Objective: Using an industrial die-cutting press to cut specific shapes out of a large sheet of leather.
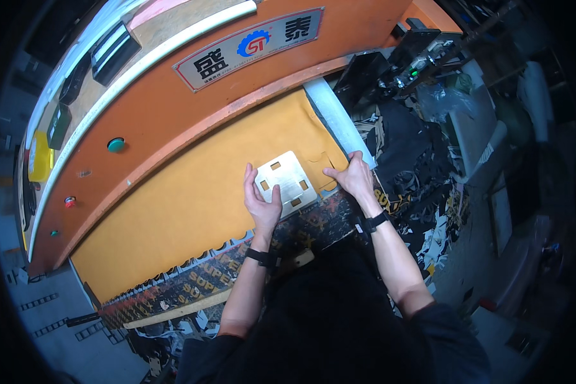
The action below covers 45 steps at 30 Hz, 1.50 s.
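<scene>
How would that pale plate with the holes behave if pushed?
The pale plate is probably stiff, as it looks flat with crisp cut-outs. Its smooth, shiny face may feel slippery to the left hand. Being broad and thin, it seems likelier to slide over the yellow sheet than to roll.

An orange machine beam (pixel 144 125) arches across the upper left, bearing a pale sign (pixel 187 72) with a blue gear emblem. Toward its left end are a large green button (pixel 115 145), a red button (pixel 70 202) and a small green button (pixel 54 233). Above the beam lie a dark open box (pixel 114 52) and, farther left, a yellow object (pixel 40 157) too blurred to identify. At right, clear plastic (pixel 438 102) lies near a heap of black scraps (pixel 419 150), with white scraps (pixel 436 233) below. Dark ladder-like strips (pixel 50 328) lie on the grey floor (pixel 118 365) at lower left.
</scene>
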Motion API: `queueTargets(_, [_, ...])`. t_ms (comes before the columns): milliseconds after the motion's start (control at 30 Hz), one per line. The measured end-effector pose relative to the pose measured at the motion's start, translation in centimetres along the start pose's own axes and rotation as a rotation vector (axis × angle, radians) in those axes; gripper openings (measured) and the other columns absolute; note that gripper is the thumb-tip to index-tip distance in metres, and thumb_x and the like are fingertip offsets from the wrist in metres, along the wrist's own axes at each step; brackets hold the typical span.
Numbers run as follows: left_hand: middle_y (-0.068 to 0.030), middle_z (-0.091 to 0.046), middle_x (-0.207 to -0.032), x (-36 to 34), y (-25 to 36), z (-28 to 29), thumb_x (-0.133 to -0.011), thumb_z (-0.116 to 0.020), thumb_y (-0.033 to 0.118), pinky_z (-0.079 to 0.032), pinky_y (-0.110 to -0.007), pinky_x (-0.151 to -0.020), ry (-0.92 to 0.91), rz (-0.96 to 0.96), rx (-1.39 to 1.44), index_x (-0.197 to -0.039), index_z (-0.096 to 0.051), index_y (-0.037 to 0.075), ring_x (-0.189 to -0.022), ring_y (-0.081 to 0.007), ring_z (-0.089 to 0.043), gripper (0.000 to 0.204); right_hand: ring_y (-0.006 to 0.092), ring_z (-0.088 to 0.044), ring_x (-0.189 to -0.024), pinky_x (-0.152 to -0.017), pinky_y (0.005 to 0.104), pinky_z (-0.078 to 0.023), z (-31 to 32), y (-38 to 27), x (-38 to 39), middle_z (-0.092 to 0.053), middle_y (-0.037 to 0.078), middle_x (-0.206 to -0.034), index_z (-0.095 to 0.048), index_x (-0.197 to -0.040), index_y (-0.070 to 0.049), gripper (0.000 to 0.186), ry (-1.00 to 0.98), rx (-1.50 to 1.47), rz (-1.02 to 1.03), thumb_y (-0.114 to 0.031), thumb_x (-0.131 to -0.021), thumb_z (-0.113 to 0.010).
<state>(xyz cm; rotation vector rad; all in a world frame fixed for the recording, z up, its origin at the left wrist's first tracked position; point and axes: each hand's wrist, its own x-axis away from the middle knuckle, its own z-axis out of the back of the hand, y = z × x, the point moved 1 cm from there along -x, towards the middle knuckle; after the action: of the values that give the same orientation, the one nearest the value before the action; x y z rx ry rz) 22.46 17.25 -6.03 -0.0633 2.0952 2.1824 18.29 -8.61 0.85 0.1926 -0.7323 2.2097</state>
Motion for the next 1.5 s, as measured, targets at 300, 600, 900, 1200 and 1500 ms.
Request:
queueTargets(300, [-0.0292, -0.036, -0.174, -0.4, -0.1, 0.2, -0.088, -0.074, -0.014, -0.034, -0.050, -0.134, -0.005, -0.035, -0.053, -0.151, -0.050, -0.003, -0.164, -0.0418, -0.036, 0.069, 0.0492, -0.074, -0.118, -0.100, 0.0513, -0.060, -0.7, -1.7, 1.6, -0.075, 0.037, -0.120, -0.064, -0.123, 0.010, 0.062, -0.050, -0.074, 0.097, -0.017, -0.078, -0.097])
queueTargets(600, [-0.0294, -0.040, -0.171, -0.6, 0.0, -0.1, -0.087, -0.076, -0.010, -0.038, -0.049, -0.132, -0.005, -0.058, -0.113, -0.147, -0.052, -0.001, -0.160, -0.0423, -0.043, 0.065, 0.0335, -0.053, -0.151, -0.127, 0.0421, -0.042, -1.4, 1.1, 1.4, -0.052, 0.023, -0.164, -0.044, -0.164, -0.006, 0.102, -0.025, -0.772, 0.265, 0.001, -0.076, -0.095])
queueTargets(900, [-0.0302, -0.047, -0.166, -0.9, 0.5, -0.2, -0.087, -0.077, -0.004, -0.040, -0.050, -0.130, 0.013, -0.068, -0.189, -0.143, -0.057, -0.001, -0.157, -0.0450, -0.046, 0.058, 0.0237, -0.063, -0.138, -0.111, 0.0373, -0.054, -3.8, 4.3, -0.8, -0.059, 0.011, -0.155, -0.031, -0.173, -0.017, 0.105, -0.565, -1.573, 0.084, 0.011, -0.088, -0.085])
queueTargets(1200, [-0.0145, -0.075, -0.095, -1.5, 10.2, -6.7, -0.092, -0.090, 0.020, -0.059, -0.042, -0.084, -0.296, 0.143, -0.479, -0.126, -0.069, -0.005, -0.089, -0.0272, -0.071, 0.047, 0.0197, -0.070, -0.120, -0.085, 0.0299, -0.056, -3.5, 5.0, -1.1, -0.067, 0.009, -0.144, -0.034, -0.170, -0.013, 0.097, -0.594, -1.467, 0.016, 0.007, -0.091, -0.086])
queueTargets(1500, [-0.0248, -0.071, -0.086, -0.6, 12.3, -1.7, -0.096, -0.078, 0.008, -0.057, -0.050, -0.077, -0.622, 0.020, -0.550, -0.115, -0.070, 0.000, -0.083, -0.0428, -0.073, 0.022, 0.0253, -0.072, -0.114, -0.095, 0.0383, -0.061, 0.4, 8.5, -2.9, -0.072, 0.020, -0.130, -0.058, -0.148, -0.001, 0.067, -0.029, -0.882, 0.077, -0.022, -0.094, -0.090])
